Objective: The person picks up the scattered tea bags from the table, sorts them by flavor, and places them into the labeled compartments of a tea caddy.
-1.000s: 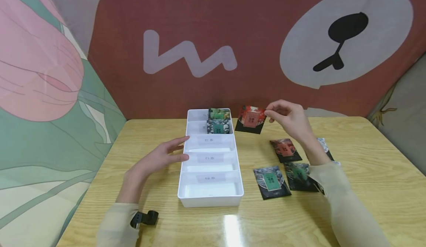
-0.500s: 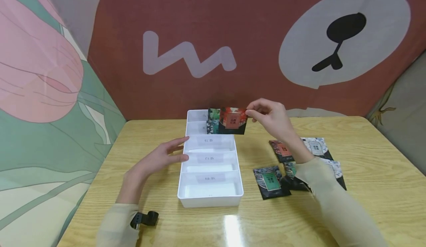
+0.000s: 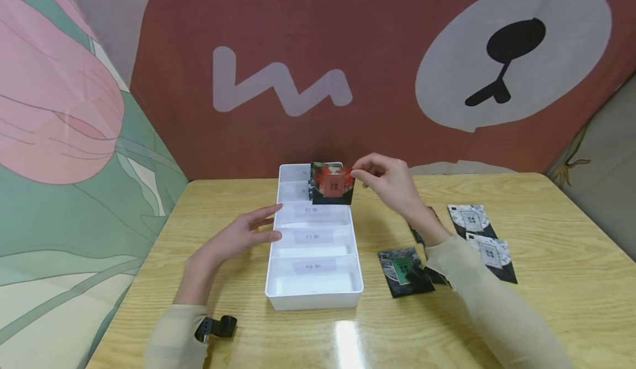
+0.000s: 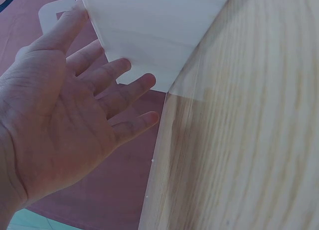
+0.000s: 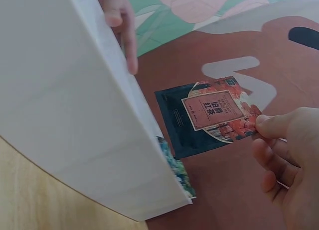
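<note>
Right wrist: red packet (image 5: 209,116) in pinching right hand (image 5: 301,153); left hand (image 5: 119,7) loose, partly cut off.

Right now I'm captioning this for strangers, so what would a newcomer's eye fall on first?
Probably the huge brown-red backdrop, printed with a pale oval cartoon muzzle, behind the light wooden table. Next, perhaps, the flat square red-and-black tea sachet, pinched by its edge in the right grip above the far end of the long white plastic divided tray.
</note>
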Demonstrator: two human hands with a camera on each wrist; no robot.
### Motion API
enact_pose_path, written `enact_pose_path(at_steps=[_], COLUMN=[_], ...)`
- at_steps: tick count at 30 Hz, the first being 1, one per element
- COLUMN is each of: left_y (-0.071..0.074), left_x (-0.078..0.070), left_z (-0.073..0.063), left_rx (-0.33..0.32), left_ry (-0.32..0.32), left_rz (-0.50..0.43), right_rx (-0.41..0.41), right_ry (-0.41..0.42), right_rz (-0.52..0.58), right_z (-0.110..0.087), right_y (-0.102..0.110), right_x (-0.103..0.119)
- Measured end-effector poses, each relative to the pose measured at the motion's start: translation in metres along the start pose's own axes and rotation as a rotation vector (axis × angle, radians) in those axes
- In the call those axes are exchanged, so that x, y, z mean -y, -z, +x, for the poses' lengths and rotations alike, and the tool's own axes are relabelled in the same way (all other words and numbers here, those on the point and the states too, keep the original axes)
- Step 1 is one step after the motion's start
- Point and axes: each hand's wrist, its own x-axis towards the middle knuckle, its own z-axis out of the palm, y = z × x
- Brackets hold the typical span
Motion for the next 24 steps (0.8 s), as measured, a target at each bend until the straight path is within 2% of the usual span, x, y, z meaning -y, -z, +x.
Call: enact_pose_path(at_steps=[13, 19, 24], left_y=[0.000, -0.001, -0.001], left_x=[0.000, 0.000, 0.000], left_z=[0.001, 0.001, 0.002], left_rx=[-0.004, -0.004, -0.005], left_ry=[0.009, 0.020, 0.032], left_rz=[0.006, 0.020, 0.030], right_rx=[0.055, 0.101, 0.120], right_ry=[-0.047, -0.084, -0.047], right_rz=[-0.008, -0.067, -0.102], right_z=[-0.005, -0.009, -0.012], right_y=[-0.019, -0.026, -0.030], right_x=[-0.010, -0.020, -0.027])
